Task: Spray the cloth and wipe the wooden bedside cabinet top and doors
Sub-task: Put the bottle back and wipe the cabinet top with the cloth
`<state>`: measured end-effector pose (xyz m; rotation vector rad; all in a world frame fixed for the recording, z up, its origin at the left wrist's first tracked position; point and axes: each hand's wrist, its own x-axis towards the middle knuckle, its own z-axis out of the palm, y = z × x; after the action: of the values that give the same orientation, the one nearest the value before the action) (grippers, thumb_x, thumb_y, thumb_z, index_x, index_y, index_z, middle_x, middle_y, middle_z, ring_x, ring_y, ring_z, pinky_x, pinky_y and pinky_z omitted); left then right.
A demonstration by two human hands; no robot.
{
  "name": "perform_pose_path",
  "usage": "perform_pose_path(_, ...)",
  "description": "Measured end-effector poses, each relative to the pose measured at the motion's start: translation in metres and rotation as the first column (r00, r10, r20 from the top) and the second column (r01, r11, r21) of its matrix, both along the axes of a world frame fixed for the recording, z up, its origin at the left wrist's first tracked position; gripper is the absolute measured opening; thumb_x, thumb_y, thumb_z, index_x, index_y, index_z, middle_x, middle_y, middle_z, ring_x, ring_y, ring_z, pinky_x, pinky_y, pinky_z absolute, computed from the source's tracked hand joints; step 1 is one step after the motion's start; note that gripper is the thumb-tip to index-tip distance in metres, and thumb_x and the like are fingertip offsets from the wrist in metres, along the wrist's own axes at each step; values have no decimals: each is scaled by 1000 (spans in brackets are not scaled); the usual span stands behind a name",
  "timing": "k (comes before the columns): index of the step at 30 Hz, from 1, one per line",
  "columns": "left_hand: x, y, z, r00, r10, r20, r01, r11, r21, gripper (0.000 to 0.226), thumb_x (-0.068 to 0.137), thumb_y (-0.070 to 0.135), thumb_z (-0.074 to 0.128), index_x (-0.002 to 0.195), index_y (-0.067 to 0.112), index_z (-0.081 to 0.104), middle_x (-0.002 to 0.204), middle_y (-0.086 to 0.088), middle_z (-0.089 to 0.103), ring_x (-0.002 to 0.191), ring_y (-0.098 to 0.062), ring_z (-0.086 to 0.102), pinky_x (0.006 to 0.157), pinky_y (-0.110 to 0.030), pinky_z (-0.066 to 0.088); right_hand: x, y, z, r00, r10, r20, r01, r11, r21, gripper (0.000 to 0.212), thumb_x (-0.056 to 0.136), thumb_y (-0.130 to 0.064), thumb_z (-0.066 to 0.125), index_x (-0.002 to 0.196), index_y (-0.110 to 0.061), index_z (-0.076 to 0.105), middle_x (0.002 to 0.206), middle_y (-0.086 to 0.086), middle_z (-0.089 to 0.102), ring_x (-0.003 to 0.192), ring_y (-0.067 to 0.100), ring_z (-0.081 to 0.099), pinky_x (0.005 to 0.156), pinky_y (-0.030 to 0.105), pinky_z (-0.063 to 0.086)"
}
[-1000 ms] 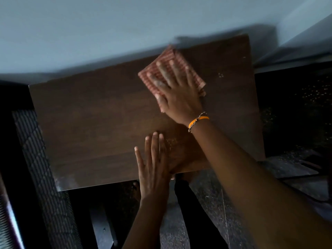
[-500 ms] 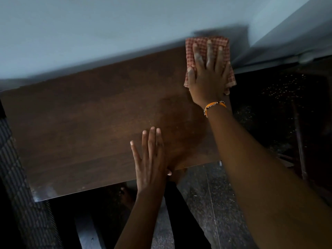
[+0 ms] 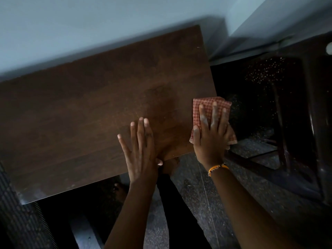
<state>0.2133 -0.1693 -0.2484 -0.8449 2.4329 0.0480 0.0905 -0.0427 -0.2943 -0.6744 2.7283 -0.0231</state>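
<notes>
Cloth (image 3: 212,112), red-checked, folded, lies at near right corner of wooden cabinet top (image 3: 100,108), partly overhanging right edge. Right hand (image 3: 211,135) pressed flat on cloth, fingers spread, grip wide, not clenched. Orange bracelet (image 3: 217,168) on right wrist. Left hand (image 3: 141,150) flat on bare wood just beside, palm down, holding nothing. Pale wall (image 3: 89,24) behind cabinet; speckled floor (image 3: 190,193) below.

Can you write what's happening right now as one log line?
step: wiping top | right hand: flat on red checked cloth at right edge of brown wooden cabinet top | left hand: flat, bracing front edge
</notes>
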Motion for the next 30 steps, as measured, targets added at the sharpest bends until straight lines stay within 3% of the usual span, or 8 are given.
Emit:
perform_pose_path(2, 2, -3, -3, 997, 63, -33, -62, 998, 19, 142, 47, 58, 79, 145, 4, -8, 156, -14, 9, 144, -30, 7, 109, -59, -1, 10, -13, 0, 1000, -13, 0, 13, 1000, -14, 56, 94, -40, 28, 148, -32, 13, 158, 7, 9, 145, 34, 6, 113, 57, 13)
perform_pose_path(4, 7, -5, -5, 991, 120, -66, -119, 993, 20, 134, 50, 59, 75, 145, 4, 0, 154, -15, 15, 143, -31, 13, 108, -60, 2, 31, -34, 0, 995, 102, 14, -100, 993, -65, 56, 93, -39, 33, 147, -34, 17, 158, 6, 11, 145, 34, 9, 113, 57, 9)
perform_pose_path(8, 40, -9, -7, 944, 268, -193, -272, 962, 7, 88, 81, 42, 62, 143, -3, 18, 149, -19, 27, 139, -33, 24, 105, -68, 15, 86, -80, 2, 914, 402, 63, -387, 907, -164, 62, 90, -40, 45, 146, -38, 17, 158, -2, 10, 146, 28, 10, 111, 53, 11)
perform_pose_path(12, 93, -25, -1, 943, 329, -55, -329, 944, 8, 129, 51, 49, 83, 144, 0, 7, 153, -21, 12, 142, -33, 9, 105, -64, -1, 98, -86, 2, 864, 497, 83, -470, 854, -225, 60, 91, -37, 46, 146, -38, 19, 158, -4, 12, 146, 25, 6, 113, 48, 7)
perform_pose_path(17, 107, -22, 6, 964, 266, -18, -265, 964, 9, 127, 50, 41, 86, 145, -2, 13, 153, -18, 16, 142, -33, 12, 107, -64, 2, 94, -62, -4, 702, 712, 16, -689, 684, -241, 56, 94, -35, 42, 145, -39, 21, 158, -4, 15, 146, 24, 8, 116, 47, 5)
perform_pose_path(20, 97, -7, 10, 967, 232, -108, -230, 973, 27, 123, 51, 30, 87, 146, 3, 14, 145, -18, 33, 137, -33, 26, 108, -60, 4, 83, -46, -6, 698, 716, -22, -698, 673, -244, 55, 92, -35, 44, 144, -40, 25, 156, -5, 20, 146, 23, 13, 116, 49, 9)
perform_pose_path(23, 94, 18, 11, 974, 154, -168, -145, 987, 68, 111, 54, 27, 84, 144, 4, 25, 131, -17, 47, 128, -33, 41, 109, -57, 13, 69, -29, -3, 758, 652, -13, -635, 734, -241, 52, 91, -39, 44, 141, -42, 30, 155, -6, 24, 145, 23, 15, 113, 53, 7)
perform_pose_path(30, 127, 48, 7, 985, 145, -91, -136, 986, 97, 96, 64, 19, 78, 145, 9, 27, 134, -12, 46, 130, -30, 38, 109, -57, 20, 27, 23, -2, 971, 238, -5, -236, 963, -127, 54, 91, -38, 39, 143, -40, 26, 157, -3, 16, 145, 27, 10, 113, 58, 5)
